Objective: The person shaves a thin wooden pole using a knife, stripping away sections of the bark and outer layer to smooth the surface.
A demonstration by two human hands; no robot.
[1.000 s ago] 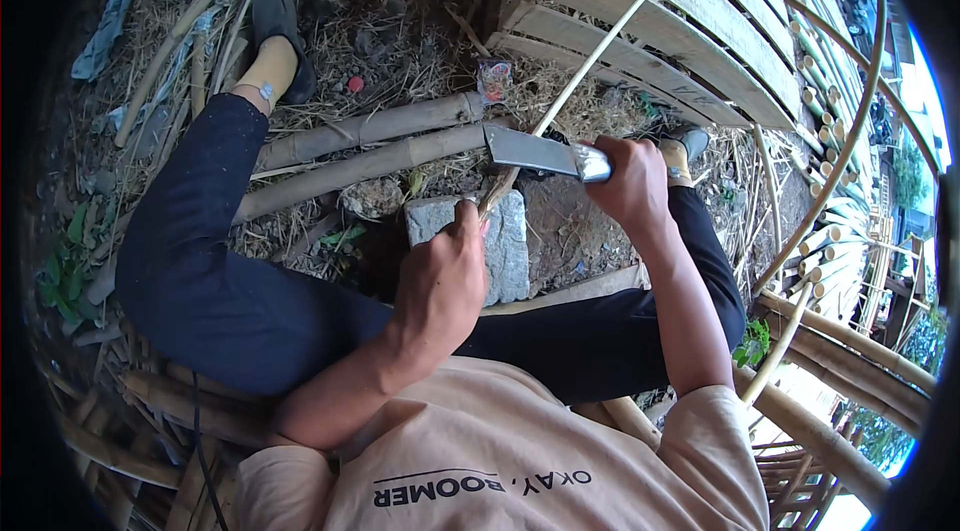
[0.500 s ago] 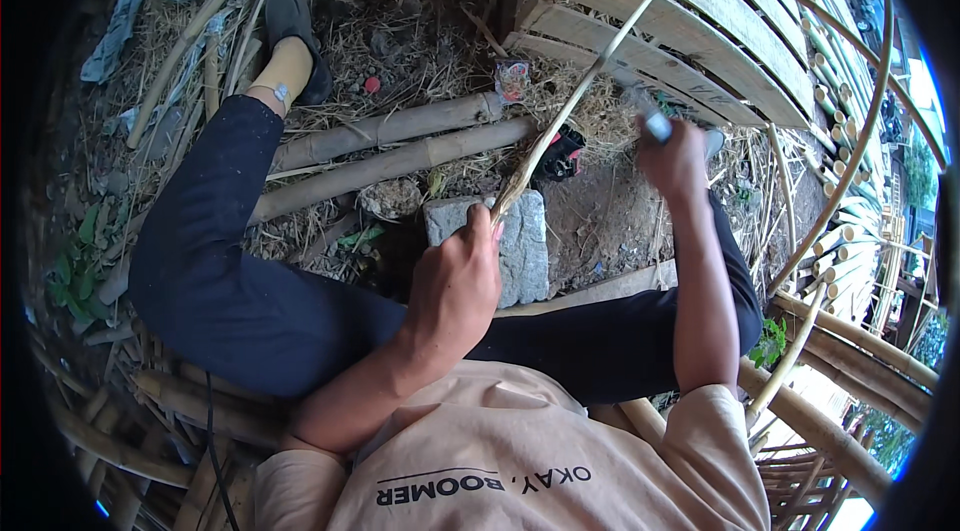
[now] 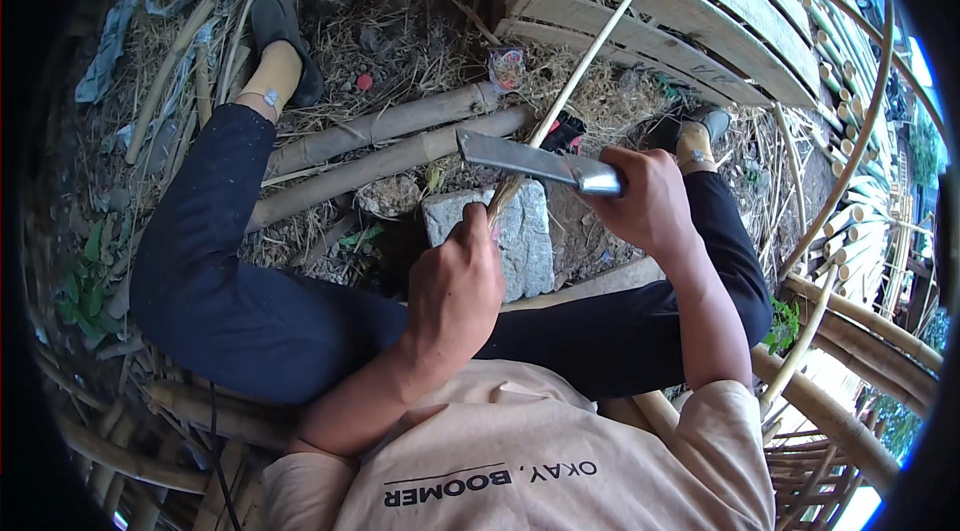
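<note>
Fists apart, a seated person's left hand (image 3: 455,276) clasps the near end of a long, thin, pale wooden stick (image 3: 598,41), while the right hand (image 3: 645,196) grips the silvery handle of a broad, square-ended grey metal knife (image 3: 525,160). The blade crosses the stick just beyond the left fingers, and that closeness looks the chief hazard: a skid along the rough, brownish end, or a twist of the stick, could bring the edge onto the knuckles. A rough grey stone block (image 3: 530,246) sits below; a glancing hit might dull the blade. Thighs in black trousers (image 3: 590,336) lie near enough for a stray stroke to catch. Farther out, the stick passes before a pale slatted wooden crate (image 3: 650,9); contact cannot be told, and a loose far end might swing under pressure.
</note>
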